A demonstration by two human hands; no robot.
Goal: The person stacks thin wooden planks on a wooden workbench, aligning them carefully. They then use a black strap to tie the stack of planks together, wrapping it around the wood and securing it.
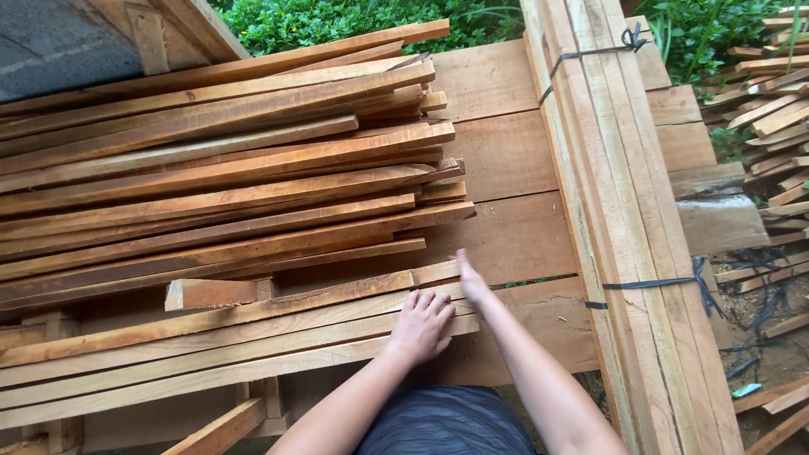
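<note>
My left hand (421, 324) lies flat, fingers spread, on the near row of thin wooden slats (211, 345) close to their right ends. My right hand (469, 278) presses edge-on against the ends of those slats, fingers straight and together. Neither hand grips anything. Behind them a loose heap of longer wooden slats (219, 181) lies crosswise on wide planks (506, 160).
A bundle of pale wooden strips (619, 211) tied with black straps runs along the right side. More slats (779, 109) are stacked at far right over dirt ground. Green plants (337, 21) grow behind. A short wooden block (211, 293) sits on the near slats.
</note>
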